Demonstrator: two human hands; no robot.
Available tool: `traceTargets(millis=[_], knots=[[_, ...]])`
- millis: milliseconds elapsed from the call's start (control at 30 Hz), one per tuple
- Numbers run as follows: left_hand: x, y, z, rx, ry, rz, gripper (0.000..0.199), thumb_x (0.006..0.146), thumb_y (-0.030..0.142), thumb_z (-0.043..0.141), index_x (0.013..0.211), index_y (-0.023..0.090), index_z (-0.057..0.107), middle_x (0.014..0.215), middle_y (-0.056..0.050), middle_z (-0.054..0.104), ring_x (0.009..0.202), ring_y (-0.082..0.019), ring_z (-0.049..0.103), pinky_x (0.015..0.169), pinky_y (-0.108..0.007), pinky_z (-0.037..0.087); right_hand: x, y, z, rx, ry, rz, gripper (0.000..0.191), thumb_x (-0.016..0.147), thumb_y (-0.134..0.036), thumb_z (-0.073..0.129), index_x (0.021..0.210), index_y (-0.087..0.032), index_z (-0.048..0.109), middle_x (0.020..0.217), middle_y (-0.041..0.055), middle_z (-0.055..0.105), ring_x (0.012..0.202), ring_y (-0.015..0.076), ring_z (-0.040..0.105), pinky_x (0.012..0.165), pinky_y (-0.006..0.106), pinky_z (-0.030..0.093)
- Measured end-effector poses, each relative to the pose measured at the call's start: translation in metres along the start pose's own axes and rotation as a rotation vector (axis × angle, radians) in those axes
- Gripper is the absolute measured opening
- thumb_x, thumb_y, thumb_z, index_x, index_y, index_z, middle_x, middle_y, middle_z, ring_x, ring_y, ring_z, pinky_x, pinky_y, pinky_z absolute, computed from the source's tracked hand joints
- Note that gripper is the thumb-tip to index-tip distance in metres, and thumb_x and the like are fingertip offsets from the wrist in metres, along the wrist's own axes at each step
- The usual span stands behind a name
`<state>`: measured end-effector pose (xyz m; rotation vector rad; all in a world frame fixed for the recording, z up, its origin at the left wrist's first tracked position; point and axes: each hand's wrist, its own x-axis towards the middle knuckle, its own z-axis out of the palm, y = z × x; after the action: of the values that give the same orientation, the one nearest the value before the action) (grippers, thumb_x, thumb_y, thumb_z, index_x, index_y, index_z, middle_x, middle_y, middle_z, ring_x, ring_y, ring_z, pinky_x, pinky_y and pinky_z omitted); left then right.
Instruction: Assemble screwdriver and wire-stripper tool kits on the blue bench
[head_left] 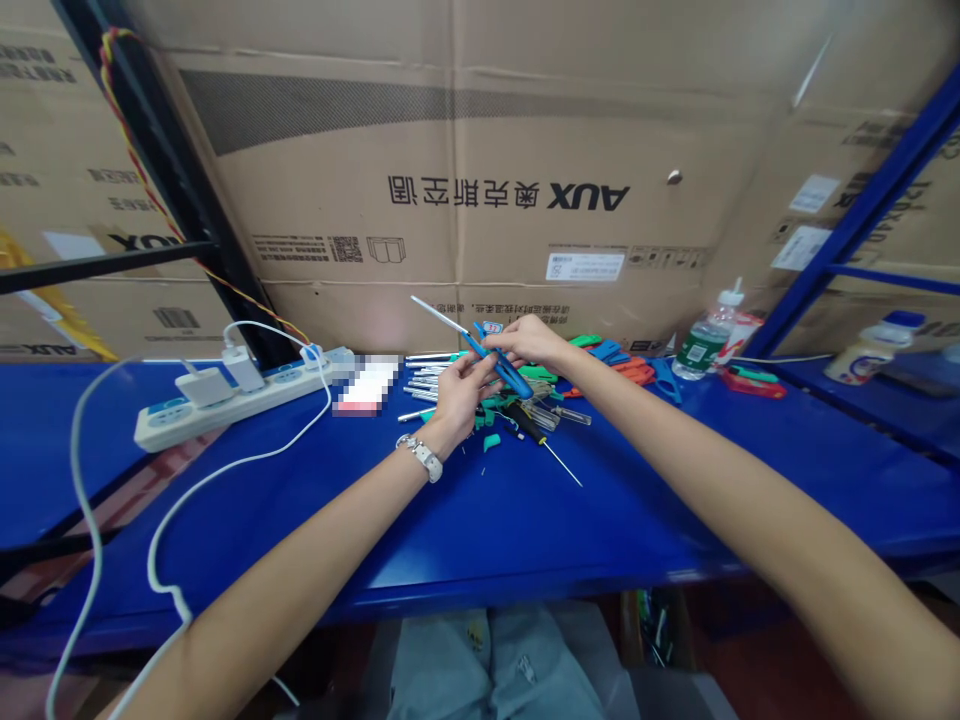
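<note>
Above the middle of the blue table, my left hand is closed around a blue-handled tool with a long silver rod, the rod pointing up and left. My right hand closes its fingers on the same tool from the right, near a small label. Part of the handle is hidden by my fingers. Below my hands lie several silver rods and a black-and-yellow screwdriver. Small green plastic pieces are scattered close by.
Orange plastic parts lie to the right of the pile. Beyond them stand a green-labelled bottle and a blue-capped bottle. A white power strip with loose cables is on the left. A large cardboard box rises behind.
</note>
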<state>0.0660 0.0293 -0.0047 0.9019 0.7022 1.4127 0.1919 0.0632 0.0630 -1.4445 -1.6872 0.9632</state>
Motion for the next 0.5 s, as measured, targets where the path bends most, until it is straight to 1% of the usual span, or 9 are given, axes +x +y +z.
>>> traceTargets(millis=[133, 200, 267, 367, 433, 500], knots=[[-0.001, 0.001, -0.002, 0.004, -0.034, -0.018, 0.009, 0.089, 0.017, 0.072, 0.092, 0.013, 0.065, 0.089, -0.007, 0.075, 0.084, -0.017, 0.075, 0.091, -0.034, 0.059, 0.001, 0.002, -0.002, -0.036, 0.021, -0.011, 0.023, 0.084, -0.023, 0.067, 0.062, -0.015, 0.063, 0.057, 0.0011, 0.061, 0.053, 0.0104, 0.055, 0.051, 0.022, 0.045], [-0.002, 0.001, -0.002, 0.013, -0.012, -0.044, 0.006, 0.092, 0.015, 0.069, 0.090, 0.012, 0.064, 0.093, -0.008, 0.075, 0.085, -0.017, 0.075, 0.092, -0.036, 0.059, 0.004, 0.004, -0.004, -0.085, 0.022, -0.034, 0.022, 0.084, -0.023, 0.067, 0.064, -0.014, 0.066, 0.060, 0.0028, 0.064, 0.054, 0.0112, 0.056, 0.052, 0.022, 0.044], [-0.003, 0.001, -0.002, 0.028, 0.006, -0.074, 0.007, 0.092, 0.014, 0.069, 0.088, 0.012, 0.064, 0.092, -0.008, 0.074, 0.083, -0.016, 0.074, 0.093, -0.037, 0.059, 0.009, 0.009, -0.006, -0.149, 0.016, -0.074, 0.020, 0.084, -0.022, 0.067, 0.066, -0.014, 0.067, 0.064, 0.0042, 0.067, 0.056, 0.0118, 0.057, 0.056, 0.023, 0.045], [-0.006, 0.001, -0.002, 0.060, 0.022, -0.101, 0.015, 0.087, 0.015, 0.075, 0.083, 0.013, 0.061, 0.083, -0.005, 0.071, 0.080, -0.017, 0.074, 0.091, -0.038, 0.061, 0.015, 0.016, -0.007, -0.257, 0.070, -0.142, 0.010, 0.085, -0.015, 0.065, 0.075, -0.014, 0.068, 0.070, 0.0032, 0.068, 0.062, 0.0119, 0.057, 0.061, 0.023, 0.043], [-0.008, 0.001, -0.001, 0.086, 0.047, -0.100, 0.022, 0.085, 0.017, 0.078, 0.080, 0.015, 0.057, 0.074, -0.002, 0.068, 0.076, -0.016, 0.074, 0.088, -0.036, 0.062, 0.016, 0.018, -0.004, -0.286, 0.082, -0.157, 0.011, 0.087, -0.012, 0.062, 0.078, -0.015, 0.066, 0.067, 0.0004, 0.063, 0.061, 0.0112, 0.053, 0.059, 0.022, 0.040], [-0.009, 0.003, 0.002, 0.114, 0.078, -0.095, 0.028, 0.084, 0.019, 0.080, 0.079, 0.016, 0.053, 0.068, 0.001, 0.064, 0.070, -0.015, 0.073, 0.083, -0.035, 0.063, 0.013, 0.016, 0.000, -0.250, 0.037, -0.146, 0.016, 0.091, -0.018, 0.061, 0.075, -0.016, 0.063, 0.061, -0.0022, 0.055, 0.056, 0.0103, 0.047, 0.055, 0.023, 0.037]])
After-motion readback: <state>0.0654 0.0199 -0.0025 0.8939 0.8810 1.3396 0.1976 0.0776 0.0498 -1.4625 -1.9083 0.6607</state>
